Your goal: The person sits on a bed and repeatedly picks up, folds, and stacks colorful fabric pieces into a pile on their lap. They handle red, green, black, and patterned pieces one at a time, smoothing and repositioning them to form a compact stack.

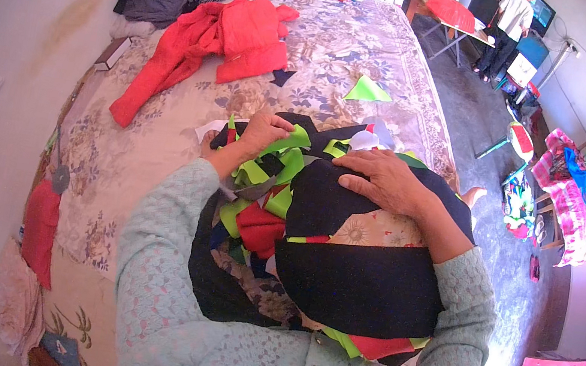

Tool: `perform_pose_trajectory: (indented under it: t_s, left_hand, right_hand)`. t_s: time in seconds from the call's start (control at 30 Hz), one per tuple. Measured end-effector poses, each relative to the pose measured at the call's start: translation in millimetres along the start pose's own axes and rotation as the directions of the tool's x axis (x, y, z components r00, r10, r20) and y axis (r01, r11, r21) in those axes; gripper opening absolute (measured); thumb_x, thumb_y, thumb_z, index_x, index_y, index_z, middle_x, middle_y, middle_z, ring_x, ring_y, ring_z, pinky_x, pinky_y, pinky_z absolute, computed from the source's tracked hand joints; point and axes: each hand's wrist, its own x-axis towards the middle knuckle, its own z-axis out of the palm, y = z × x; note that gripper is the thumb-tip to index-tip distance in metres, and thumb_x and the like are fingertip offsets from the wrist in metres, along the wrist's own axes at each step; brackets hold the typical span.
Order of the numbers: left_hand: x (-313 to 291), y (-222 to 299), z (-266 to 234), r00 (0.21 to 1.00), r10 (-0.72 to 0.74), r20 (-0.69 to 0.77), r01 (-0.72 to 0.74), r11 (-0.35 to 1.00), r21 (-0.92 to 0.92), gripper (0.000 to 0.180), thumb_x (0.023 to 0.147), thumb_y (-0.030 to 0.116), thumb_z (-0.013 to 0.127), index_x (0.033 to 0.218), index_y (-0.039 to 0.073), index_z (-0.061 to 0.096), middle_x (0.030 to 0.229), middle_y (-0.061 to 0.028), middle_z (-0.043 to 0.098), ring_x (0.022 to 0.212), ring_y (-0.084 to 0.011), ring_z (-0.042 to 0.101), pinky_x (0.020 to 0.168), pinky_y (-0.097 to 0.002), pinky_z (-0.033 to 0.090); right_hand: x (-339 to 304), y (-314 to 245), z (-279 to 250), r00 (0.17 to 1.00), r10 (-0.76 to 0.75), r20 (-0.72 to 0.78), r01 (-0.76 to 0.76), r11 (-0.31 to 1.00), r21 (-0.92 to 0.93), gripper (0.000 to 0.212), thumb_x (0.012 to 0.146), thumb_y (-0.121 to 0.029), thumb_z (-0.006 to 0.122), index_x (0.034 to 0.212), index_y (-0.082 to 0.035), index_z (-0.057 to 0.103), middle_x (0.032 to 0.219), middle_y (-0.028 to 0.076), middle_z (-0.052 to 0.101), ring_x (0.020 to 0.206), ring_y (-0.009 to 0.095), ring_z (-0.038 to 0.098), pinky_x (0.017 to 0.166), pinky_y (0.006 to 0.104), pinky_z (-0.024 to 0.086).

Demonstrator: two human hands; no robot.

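A heap of cloth scraps in black, lime green and red lies in front of me on a bed. At its left side, my left hand (263,138) is closed on a lime green cloth scrap (298,138), with the fingertips pressed to it. My right hand (388,180) lies with its fingers stretched out over a black cloth piece (315,200). Nearer to me is a larger black cloth panel (360,288). Between the hands and below them, a red scrap (258,228) sits among lime green ones. A white scrap (364,141) shows beyond my right fingertips.
A red jacket (235,38) and a dark grey garment (157,0) lie on the patterned bed sheet (344,47). A lime green scrap (367,90) rests apart from the heap. A person (511,30) stands by a folding table (458,32) at the far right.
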Motion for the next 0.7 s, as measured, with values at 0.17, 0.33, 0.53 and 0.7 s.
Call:
perform_pose_trajectory:
  t_s: [0.17,0.33,0.53,0.7]
  left_hand:
    - [-8,18,5,0.977,0.198,-0.078,-0.210,0.959,-0.190,0.033,0.079,-0.001,0.061,0.111,0.002,0.060,0.087,-0.0018,0.061,0.076,-0.0089,0.057,0.069,-0.0236,0.048]
    - [-33,88,6,0.947,0.309,-0.090,-0.317,0.942,-0.109,0.032,0.084,0.001,0.054,0.116,0.003,0.056,0.088,-0.0013,0.058,0.077,-0.0088,0.055,0.069,-0.0231,0.046]
    - [-70,132,10,0.860,0.502,-0.090,-0.507,0.861,-0.043,0.029,0.090,0.004,0.054,0.119,0.005,0.055,0.093,-0.0025,0.059,0.079,-0.0078,0.055,0.071,-0.0224,0.045]
    - [-104,151,32,0.841,0.537,0.066,-0.536,0.844,-0.038,0.029,0.090,0.004,0.059,0.118,0.002,0.054,0.096,-0.0059,0.064,0.087,-0.0096,0.060,0.075,-0.0240,0.048]
  right_hand:
    - [1,3,3,1.000,-0.029,0.000,0.029,1.000,-0.005,0.050,0.096,-0.049,0.045,0.128,-0.013,0.057,0.128,0.017,0.057,0.121,0.032,0.052,0.102,0.0454,0.036]
    - [-5,-7,-8,0.999,0.035,-0.014,-0.034,0.999,0.028,0.059,0.094,-0.049,0.049,0.140,-0.012,0.042,0.119,0.020,0.061,0.110,0.037,0.057,0.098,0.0458,0.040]
    - [0,-6,-5,0.985,0.109,-0.132,-0.086,0.982,0.167,0.087,0.084,-0.046,0.067,0.149,-0.010,0.021,0.116,0.024,0.061,0.106,0.041,0.058,0.093,0.0461,0.044]
    - [-1,-8,-7,0.962,-0.050,-0.267,0.100,0.980,0.175,0.078,0.079,-0.035,0.074,0.142,-0.009,0.036,0.123,0.020,0.058,0.110,0.037,0.057,0.094,0.0427,0.044]
